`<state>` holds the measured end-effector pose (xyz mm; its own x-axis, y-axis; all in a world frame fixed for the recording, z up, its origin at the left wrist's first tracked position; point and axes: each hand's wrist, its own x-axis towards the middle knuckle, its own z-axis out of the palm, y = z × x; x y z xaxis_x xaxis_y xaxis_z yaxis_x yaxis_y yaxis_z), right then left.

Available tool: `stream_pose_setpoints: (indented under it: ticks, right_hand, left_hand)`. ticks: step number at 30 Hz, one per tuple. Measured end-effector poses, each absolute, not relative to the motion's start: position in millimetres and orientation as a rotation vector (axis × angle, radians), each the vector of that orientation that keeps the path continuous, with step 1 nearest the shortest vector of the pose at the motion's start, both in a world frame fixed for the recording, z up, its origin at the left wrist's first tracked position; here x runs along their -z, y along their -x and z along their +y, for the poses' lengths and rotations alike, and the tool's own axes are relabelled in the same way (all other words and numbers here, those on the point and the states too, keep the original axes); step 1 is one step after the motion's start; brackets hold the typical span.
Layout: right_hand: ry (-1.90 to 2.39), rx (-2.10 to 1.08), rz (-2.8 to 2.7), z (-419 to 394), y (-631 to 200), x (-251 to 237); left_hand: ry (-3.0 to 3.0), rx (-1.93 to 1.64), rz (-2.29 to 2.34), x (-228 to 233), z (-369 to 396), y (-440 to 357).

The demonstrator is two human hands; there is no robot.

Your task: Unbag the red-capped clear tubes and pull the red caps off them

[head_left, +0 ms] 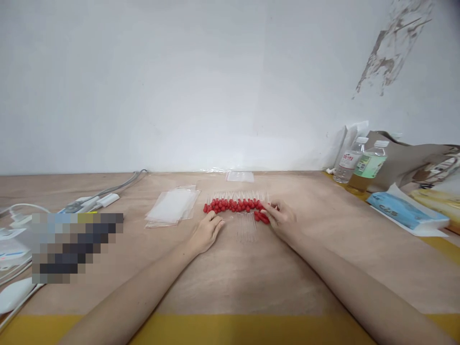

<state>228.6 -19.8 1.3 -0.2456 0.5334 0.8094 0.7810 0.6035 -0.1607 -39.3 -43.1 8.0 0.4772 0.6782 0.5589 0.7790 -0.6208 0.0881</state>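
A row of small red bulb-like tips (233, 206) runs across the middle of the table, with thin clear tubes (235, 195) showing behind them. More thin clear tubes (246, 227) lie in front of the row, pointing towards me. A few loose red tips (261, 217) sit at its right end. My left hand (209, 232) is closed just in front of the row's left part; what its fingers hold is too small to make out. At the right end, my right hand (282, 219) has its fingers pinched on a red tip.
Clear plastic bags (171, 206) lie stacked on the left, and another small bag (240, 176) is by the wall. Cables and a white charger (14, 244) occupy the far left. Two bottles (368, 165), a blue tissue pack (406, 211) and a grey bag (406, 160) stand right.
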Motion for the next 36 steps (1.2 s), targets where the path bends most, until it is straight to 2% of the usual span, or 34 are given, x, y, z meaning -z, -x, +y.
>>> stream_pose_setpoints:
  ticks: [6, 11, 14, 18, 22, 36]
  right_hand:
    - [1.315, -0.257, -1.523, -2, -246, 6]
    - [1.206, -0.567, -1.417, 4, -249, 13]
    - [1.168, -0.56, -1.471, 4, -249, 16]
    - [1.195, -0.379, -1.622, 2, -251, 14]
    - [1.162, -0.275, -1.736, 1, -251, 10]
    - [1.682, -0.505, -1.419, 28, -257, 7]
  left_hand:
    - [2.627, 0.918, -1.196, -1, -36, 30]
    - [2.593, 0.986, -1.257, 4, -34, 20]
    - [2.602, 1.036, -1.275, 5, -34, 16]
    - [2.669, 1.115, -1.217, 2, -37, 13]
    - [2.805, 1.057, -1.171, -6, -45, 11]
    - [2.827, 1.092, -1.22, -6, -40, 14]
